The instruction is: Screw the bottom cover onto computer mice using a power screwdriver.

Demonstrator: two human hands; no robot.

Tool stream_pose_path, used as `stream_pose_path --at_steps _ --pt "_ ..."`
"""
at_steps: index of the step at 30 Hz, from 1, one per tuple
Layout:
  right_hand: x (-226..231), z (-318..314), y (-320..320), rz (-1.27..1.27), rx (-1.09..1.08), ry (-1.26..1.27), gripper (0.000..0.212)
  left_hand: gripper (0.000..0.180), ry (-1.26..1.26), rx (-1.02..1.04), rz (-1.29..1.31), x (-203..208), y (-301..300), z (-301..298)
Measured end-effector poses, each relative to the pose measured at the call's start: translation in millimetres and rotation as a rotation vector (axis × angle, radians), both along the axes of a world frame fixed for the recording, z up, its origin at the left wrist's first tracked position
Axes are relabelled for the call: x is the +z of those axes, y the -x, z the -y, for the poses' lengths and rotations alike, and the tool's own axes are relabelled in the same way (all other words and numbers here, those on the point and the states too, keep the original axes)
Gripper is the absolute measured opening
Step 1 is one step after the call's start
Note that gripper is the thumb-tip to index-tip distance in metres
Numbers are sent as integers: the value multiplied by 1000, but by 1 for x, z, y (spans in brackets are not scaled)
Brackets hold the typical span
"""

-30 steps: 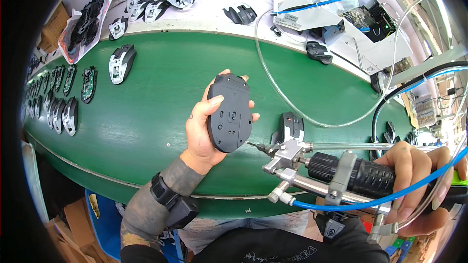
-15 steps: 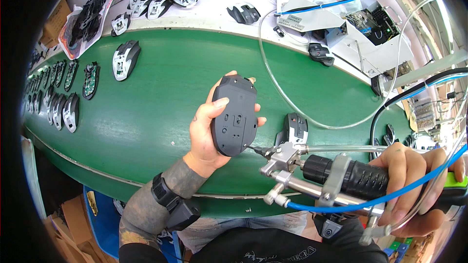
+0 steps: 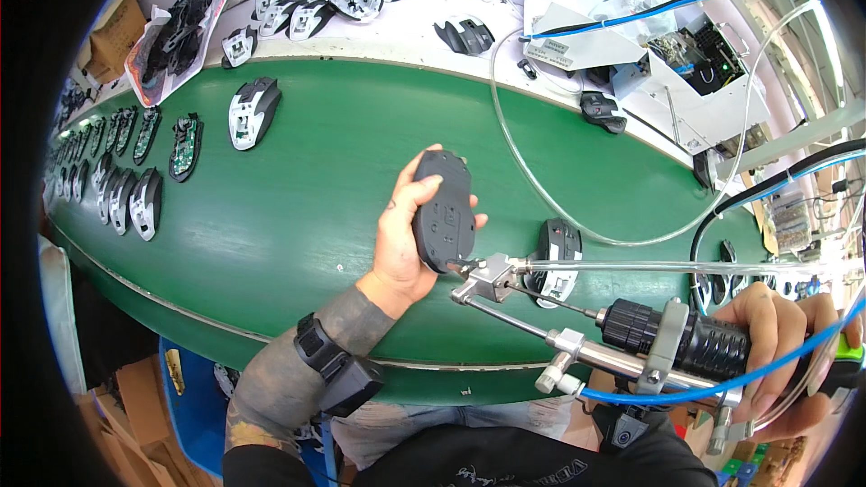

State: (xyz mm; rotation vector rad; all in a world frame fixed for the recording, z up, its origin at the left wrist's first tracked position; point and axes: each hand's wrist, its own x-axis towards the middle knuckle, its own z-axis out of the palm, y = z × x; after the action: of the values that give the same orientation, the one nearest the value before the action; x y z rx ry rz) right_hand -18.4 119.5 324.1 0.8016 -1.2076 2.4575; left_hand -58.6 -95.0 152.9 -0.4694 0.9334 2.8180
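Observation:
My left hand [image 3: 403, 230] is wrapped round a dark computer mouse [image 3: 446, 216], its underside tilted toward me and my thumb across the upper left edge. At the mouse's lower right corner rests the nose block [image 3: 493, 276] of a screw-fed power screwdriver [image 3: 672, 334]. A thin bare shaft shows between that block and the black driver body. My right hand [image 3: 780, 352] grips the rear of the screwdriver. Behind the nose lies another mouse [image 3: 557, 257] on the green belt. Whether a screw sits under the tip is hidden.
Mouse shells [image 3: 144, 205] and circuit boards [image 3: 186, 146] line the left of the green belt [image 3: 298, 171]. More shells [image 3: 311, 20] stand on the white ledge. A clear feed tube [image 3: 514, 158] loops to a screw feeder [image 3: 699, 59]. A blue hose [image 3: 649, 399] crosses near my right hand.
The driver body has drawn back from its nose block, baring more shaft. The mouse has turned and tilted slightly in my left hand. The whole view has shifted a little.

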Motion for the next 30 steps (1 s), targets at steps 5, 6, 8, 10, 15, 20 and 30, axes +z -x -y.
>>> stream_pose_path --at_steps 5,6,8,10,15,20,30 --pt "0 1 -2 164 122 -176 23 53 -62 -91 -45 6 -7 -5" --pt "-1 3 1 142 114 -171 23 54 -79 -103 -55 6 -7 -5" --pt "-7 18 6 59 42 -107 26 54 -79 -113 -55 5 -9 -6" --pt "-15 16 14 -27 -23 -43 30 55 -80 -117 -58 4 -9 -6" --pt "-21 3 16 -143 177 -199 39 54 -84 -115 -83 7 -14 -7" --pt "-15 17 8 -73 54 -34 41 52 334 -226 -145 5 -20 -9" --pt "-9 -10 22 -131 114 -104 67 68 2130 426 -288 -19 63 143"
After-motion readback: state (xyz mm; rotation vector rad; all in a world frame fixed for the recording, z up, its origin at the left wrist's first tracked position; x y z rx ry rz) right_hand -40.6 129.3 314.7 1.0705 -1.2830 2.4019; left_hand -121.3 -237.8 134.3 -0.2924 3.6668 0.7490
